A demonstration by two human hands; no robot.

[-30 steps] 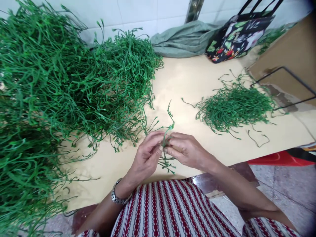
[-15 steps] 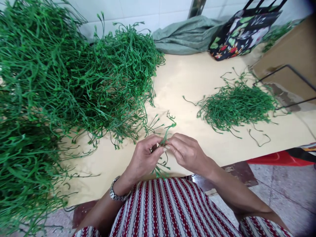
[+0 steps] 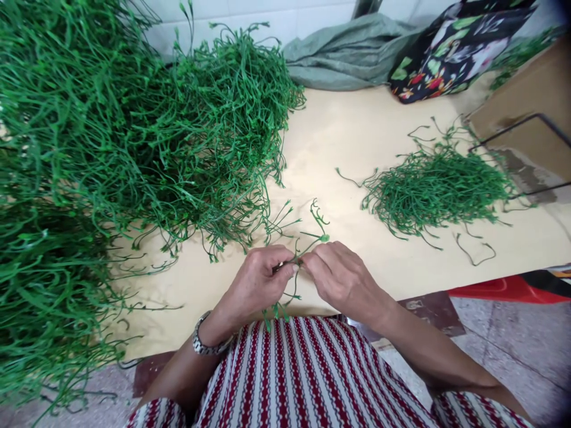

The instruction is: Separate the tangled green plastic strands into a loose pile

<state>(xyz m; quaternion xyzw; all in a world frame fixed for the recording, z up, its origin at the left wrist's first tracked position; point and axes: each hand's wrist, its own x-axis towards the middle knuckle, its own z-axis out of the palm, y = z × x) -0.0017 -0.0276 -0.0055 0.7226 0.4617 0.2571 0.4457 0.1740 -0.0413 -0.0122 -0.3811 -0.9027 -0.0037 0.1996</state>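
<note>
My left hand [image 3: 259, 282] and my right hand [image 3: 342, 280] meet above the table's front edge, thumbs and fingertips pinched. Between them they grip a thin green artificial plant stem [image 3: 325, 238]; where the fingers press, its middle is hidden. Curled tips rise beyond the fingers, and forked green ends [image 3: 276, 312] hang below, in front of the striped shirt. A large tangled heap of similar green stems [image 3: 134, 137] fills the left of the table. On the right lies a smaller, flatter pile of stems [image 3: 439, 190].
The pale tabletop [image 3: 325, 142] runs along a tiled wall. At the back are a grey-green cloth [image 3: 343, 56] and a black floral bag [image 3: 455, 56]. A cardboard box [image 3: 526, 101] with a black wire frame [image 3: 504, 138] stands at the right. Something red [image 3: 495, 289] shows below the table edge.
My fingertips have drawn slightly apart, and the right hand has turned a little. The stem's upper end has swung right. The whole view has shifted slightly.
</note>
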